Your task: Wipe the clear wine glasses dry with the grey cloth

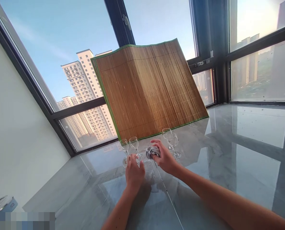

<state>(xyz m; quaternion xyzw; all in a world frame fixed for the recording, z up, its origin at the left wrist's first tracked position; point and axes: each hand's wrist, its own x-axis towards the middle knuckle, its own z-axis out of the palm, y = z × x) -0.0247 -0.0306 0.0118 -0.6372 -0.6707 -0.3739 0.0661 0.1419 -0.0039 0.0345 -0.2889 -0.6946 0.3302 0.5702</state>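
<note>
Left hand: my fingers look pinched on a wine glass, mostly hidden, held up against the cloth
Right hand: fingers bunched round the grey cloth
Other stemware: left pair and right pair, upright on the marble ledge
Wiping tip: I'd twist gently, elbows clear

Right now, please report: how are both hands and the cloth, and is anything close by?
Right hand gripping grey cloth. Left hand beside it, grip unclear. Stemmed glasses standing close on both sides.
</note>
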